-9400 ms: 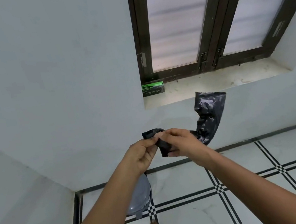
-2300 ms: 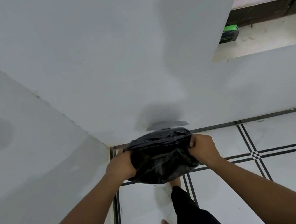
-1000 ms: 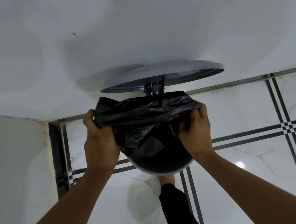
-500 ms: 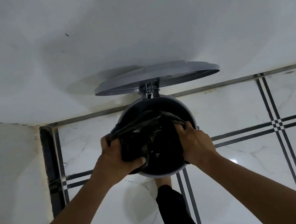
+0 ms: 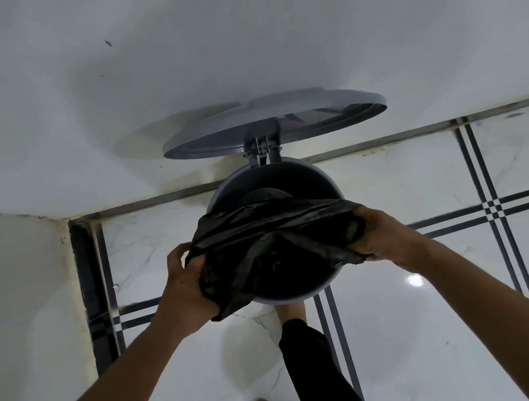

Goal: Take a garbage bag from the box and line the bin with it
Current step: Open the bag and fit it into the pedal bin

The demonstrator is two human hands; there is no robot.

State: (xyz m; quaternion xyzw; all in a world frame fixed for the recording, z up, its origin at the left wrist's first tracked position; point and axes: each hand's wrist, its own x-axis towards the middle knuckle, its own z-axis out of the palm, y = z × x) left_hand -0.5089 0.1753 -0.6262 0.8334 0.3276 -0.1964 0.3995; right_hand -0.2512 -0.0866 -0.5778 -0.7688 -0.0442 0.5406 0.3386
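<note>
Garbage bag [image 5: 272, 233] stretches between my hands over the bin [image 5: 273, 178]; left hand [image 5: 183, 289] and right hand [image 5: 382, 233] each grip one edge, fingers closed.

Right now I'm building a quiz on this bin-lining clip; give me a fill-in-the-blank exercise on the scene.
1. The left hand and right hand both grip the black ____ bag.
2. The bin has its lid standing ____.
3. The bin's colour is ____.
4. The bin stands on a tiled ____.

Missing words: garbage; open; grey; floor
</note>
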